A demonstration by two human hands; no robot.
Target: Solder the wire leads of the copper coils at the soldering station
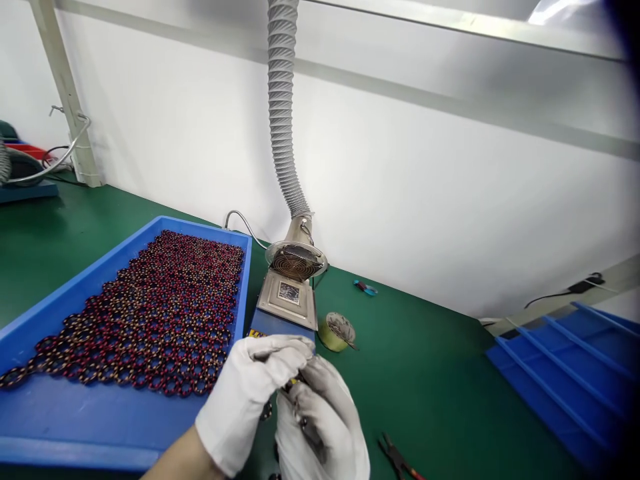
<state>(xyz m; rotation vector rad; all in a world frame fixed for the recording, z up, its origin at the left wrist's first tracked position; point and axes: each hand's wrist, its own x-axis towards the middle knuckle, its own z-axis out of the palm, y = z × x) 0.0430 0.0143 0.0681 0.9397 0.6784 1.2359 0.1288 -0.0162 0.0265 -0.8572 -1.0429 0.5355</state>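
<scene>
White-gloved, the 2 hands meet at bottom centre; the right hand (325,417) has its fingers curled, grasping 1 small, dark, shiny piece (303,422), largely covered, so its direction and long axis cannot be told; the left hand (255,393) bends its fingers against the right, and what it grips, if anything, I cannot tell; 1 blue plastic tray (115,413) stands to the left, long axis running away from the camera, bearing dark, red-and-gold rings (175,313), too many to count; just beyond the hands are 1 squarish metal plate (267,297) and 1 round yellowish container (329,340); 1 grey ribbed hose (281,87) hangs above; 1 pair of red-handled pliers (394,456) lies right, tip pointing up-left.
</scene>
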